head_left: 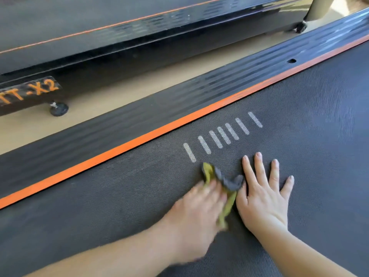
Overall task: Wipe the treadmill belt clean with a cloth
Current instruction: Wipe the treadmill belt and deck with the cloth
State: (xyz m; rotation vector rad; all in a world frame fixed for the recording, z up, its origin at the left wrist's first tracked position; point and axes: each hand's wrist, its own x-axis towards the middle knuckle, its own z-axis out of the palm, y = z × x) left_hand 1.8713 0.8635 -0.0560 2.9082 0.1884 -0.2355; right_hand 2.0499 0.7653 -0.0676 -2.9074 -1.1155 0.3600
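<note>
The dark textured treadmill belt [299, 120] fills the lower right of the head view, with several white dashes printed on it. A crumpled yellow-green and grey cloth [224, 179] lies on the belt just below the dashes. My left hand [197, 212] covers the cloth's near part and holds it against the belt; the hand is motion-blurred. My right hand [263, 192] lies flat on the belt beside the cloth, fingers spread and straight, its thumb side touching the cloth.
An orange stripe [159, 130] and a ribbed black side rail [139, 110] border the belt on the left. Beyond a strip of beige floor [123, 90] stands a second treadmill [99, 41] on small wheels, with an orange "TT-X2" label.
</note>
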